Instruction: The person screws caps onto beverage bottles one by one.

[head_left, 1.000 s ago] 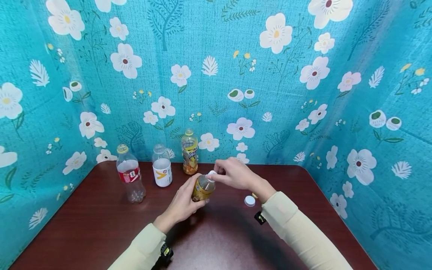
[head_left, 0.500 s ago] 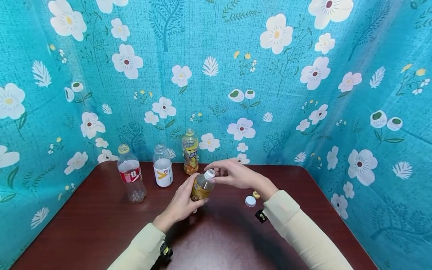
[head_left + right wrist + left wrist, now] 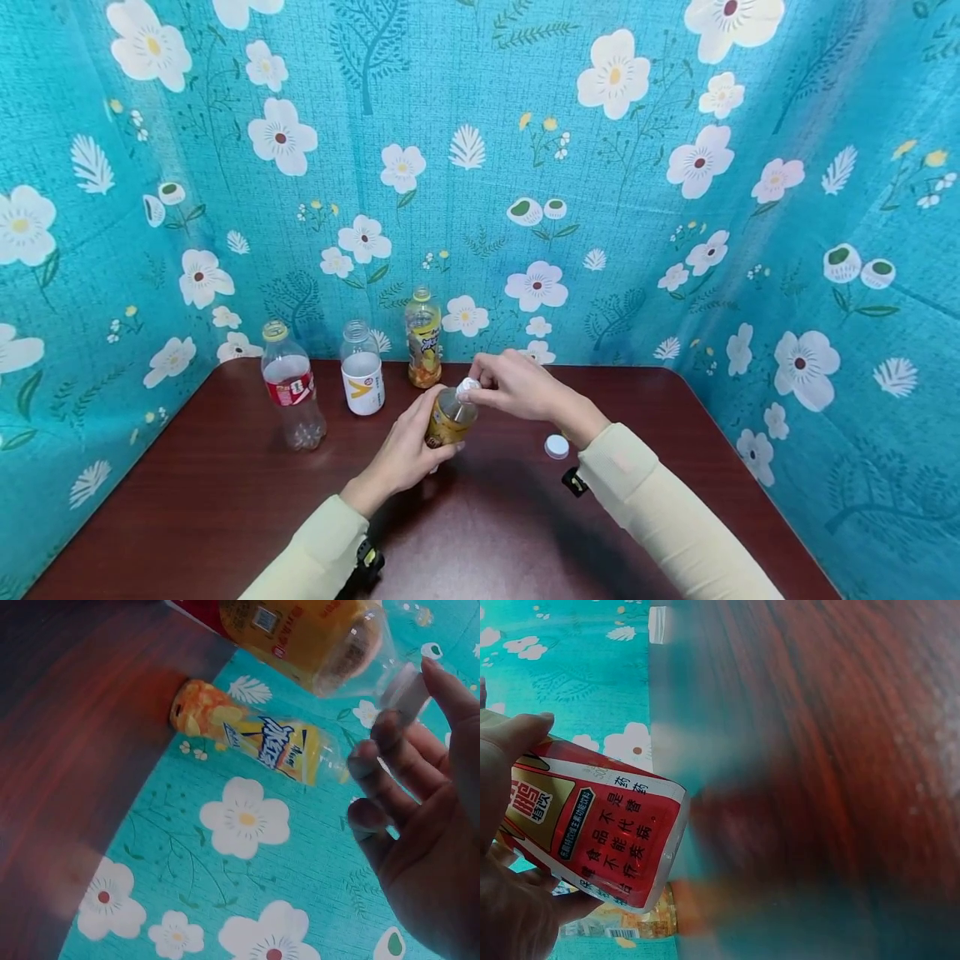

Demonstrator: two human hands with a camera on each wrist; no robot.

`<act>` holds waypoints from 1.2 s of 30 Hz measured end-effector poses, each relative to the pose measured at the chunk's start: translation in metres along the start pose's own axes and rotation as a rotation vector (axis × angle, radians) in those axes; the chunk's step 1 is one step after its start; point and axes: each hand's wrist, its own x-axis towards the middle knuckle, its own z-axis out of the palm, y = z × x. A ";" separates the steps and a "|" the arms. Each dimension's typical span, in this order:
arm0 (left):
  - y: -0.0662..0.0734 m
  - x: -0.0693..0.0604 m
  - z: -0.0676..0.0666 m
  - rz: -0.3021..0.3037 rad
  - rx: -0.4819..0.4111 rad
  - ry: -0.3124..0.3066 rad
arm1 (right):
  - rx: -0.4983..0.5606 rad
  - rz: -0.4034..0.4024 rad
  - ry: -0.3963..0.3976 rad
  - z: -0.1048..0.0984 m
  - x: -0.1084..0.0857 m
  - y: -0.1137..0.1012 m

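- Nearest, two pale sleeves (image 3: 675, 508) are running off the bottom edge, so the upper arms are being cut off.
- The left hand (image 3: 408, 450) is gripping a bottle (image 3: 448, 421) above the table's middle, fingers wrapping round its far side and partly out of sight, thumb pressing the near side.
- The right hand (image 3: 521, 387) is pinching the white cap (image 3: 468, 387) at the bottle's mouth between thumb and index finger; the right-wrist view is showing its other fingers curling loosely, apart from the cap. Half a second ago the thumb was lying lower and more of the cap was showing; now the thumb is crossing it.
- The bottle is tilting, neck to the right. It is showing clear shoulders and a gold label, with red and white panels of printed characters in the left-wrist view. Whether its base is touching the dark reddish table (image 3: 480, 533) is hard to tell.
- A loose white cap (image 3: 557, 447) is lying near the right wrist, which is now mostly hiding a yellow cap visible half a second ago.
- Farther back, three uncapped bottles are standing: red-labelled (image 3: 291, 392), white-labelled (image 3: 362, 379) and yellow-labelled (image 3: 423, 342).
- Behind everything, turquoise flowered cloth (image 3: 480, 208) is hanging.
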 end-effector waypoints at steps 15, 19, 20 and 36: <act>0.002 0.000 0.001 0.030 0.011 0.001 | 0.002 -0.118 -0.126 -0.013 -0.004 0.003; 0.003 0.001 0.001 0.010 0.002 -0.022 | 0.059 -0.136 -0.113 -0.012 -0.003 0.005; 0.003 0.001 0.001 0.007 0.001 -0.025 | 0.066 -0.142 -0.102 -0.011 -0.002 0.005; 0.001 0.005 -0.002 -0.010 -0.007 -0.032 | 0.029 -0.051 -0.044 -0.005 -0.004 0.000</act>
